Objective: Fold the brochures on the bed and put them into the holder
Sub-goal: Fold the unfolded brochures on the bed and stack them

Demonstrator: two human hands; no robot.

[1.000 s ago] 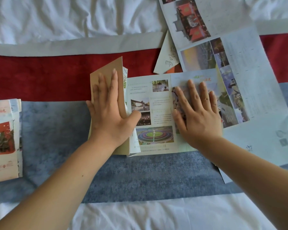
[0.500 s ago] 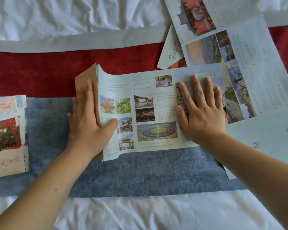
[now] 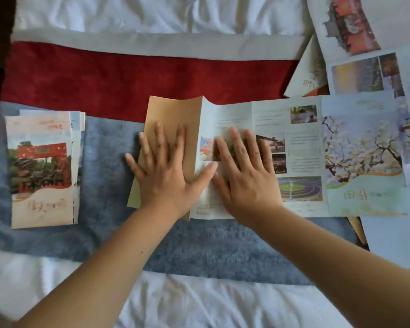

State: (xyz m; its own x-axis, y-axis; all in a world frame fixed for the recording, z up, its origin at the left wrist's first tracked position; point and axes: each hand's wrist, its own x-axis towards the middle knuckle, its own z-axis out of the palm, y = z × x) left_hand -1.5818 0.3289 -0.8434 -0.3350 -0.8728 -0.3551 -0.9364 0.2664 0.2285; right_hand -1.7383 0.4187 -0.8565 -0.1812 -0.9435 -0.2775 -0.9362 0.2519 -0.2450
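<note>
Flatly pressed, both hands work a long, unfolded brochure [image 3: 294,157] at centre frame on a bed, its printed text and the large characters on its right-hand cover panel too blurred to read. The left hand [image 3: 168,176] lies with straight, spread fingers on the tan end panel [image 3: 173,114], whose top edge bows upward at the crease. The right hand [image 3: 244,176], equally flat, presses the neighbouring photo panel, with the left thumb just beside it. The brochure's upper edge runs along the red band [image 3: 128,79] of the bed runner, and its lower edge rests on the blue band [image 3: 199,245]. Its right end overlaps more unfolded sheets [image 3: 365,43] in the upper right of the frame. At far left sits a stack of folded brochures [image 3: 40,171], its red cover lettering illegible. Blue fabric shows between the stack and the tan panel. The white sheet [image 3: 128,13] fills the top and bottom of the frame.
</note>
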